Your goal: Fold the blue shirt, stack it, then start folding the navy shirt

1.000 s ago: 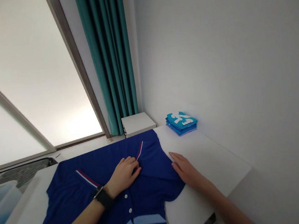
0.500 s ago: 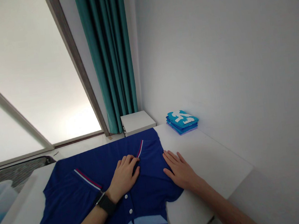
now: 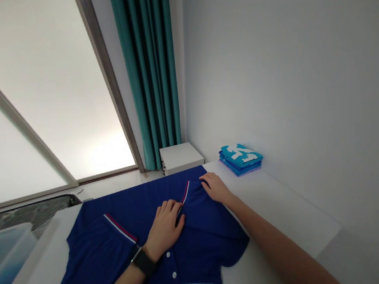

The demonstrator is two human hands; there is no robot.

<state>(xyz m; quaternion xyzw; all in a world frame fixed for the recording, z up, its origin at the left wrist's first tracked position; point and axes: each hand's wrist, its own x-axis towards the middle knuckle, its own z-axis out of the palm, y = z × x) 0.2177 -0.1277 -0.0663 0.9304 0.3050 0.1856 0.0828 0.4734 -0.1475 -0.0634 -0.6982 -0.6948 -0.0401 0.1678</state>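
Note:
A dark blue short-sleeved shirt [image 3: 198, 230] lies spread over the white table, with white buttons and light blue stripes lower down. Two folded-in sleeve edges carry red and white trim. My left hand [image 3: 166, 224], with a black watch on its wrist, rests on the cloth beside the right-hand trim; its fingers are slightly bent and the thumb stands apart. At the shirt's far right edge, my right hand [image 3: 216, 187] touches the fabric, fingers reaching left and thumb a little apart. Its fingertips partly hide the edge there.
A stack of folded blue clothes [image 3: 240, 158] sits on the white table [image 3: 283, 209] by the wall. Beyond the far edge stand a white cabinet [image 3: 181, 157] and a green curtain [image 3: 151, 74]. A translucent bin [image 3: 10, 248] is at the left.
My right hand has moved up along the shirt's right edge to the far corner. My left hand stays on the cloth near the trim. The camera view has shifted slightly.

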